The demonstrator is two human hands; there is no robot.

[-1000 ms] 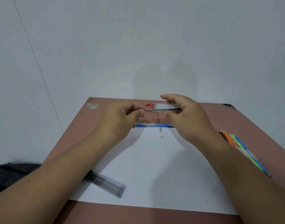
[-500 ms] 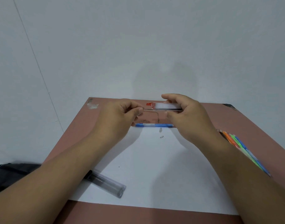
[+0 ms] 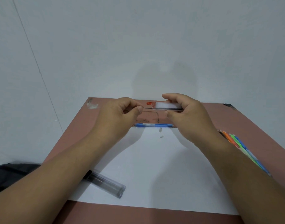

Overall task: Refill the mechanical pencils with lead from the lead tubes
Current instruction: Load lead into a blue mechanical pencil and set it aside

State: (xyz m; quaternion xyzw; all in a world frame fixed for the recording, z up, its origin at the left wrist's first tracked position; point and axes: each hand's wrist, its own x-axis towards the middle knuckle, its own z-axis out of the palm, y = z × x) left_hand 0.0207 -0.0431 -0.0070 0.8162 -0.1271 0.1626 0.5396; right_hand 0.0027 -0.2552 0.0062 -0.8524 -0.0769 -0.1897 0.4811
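Our left hand (image 3: 117, 115) has drawn slightly away from the lead tube (image 3: 166, 105) our right hand (image 3: 185, 113) grips, pinching a lead (image 3: 147, 108) (brittle, so we hold it lightly, near its end) between them.

Clear plastic lead tube (image 3: 168, 106), matt paper (image 3: 154, 167)

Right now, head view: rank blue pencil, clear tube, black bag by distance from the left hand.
1. blue pencil: on the table, just right of the left hand.
2. clear tube: near side, by the forearm.
3. black bag: far left, off the table.
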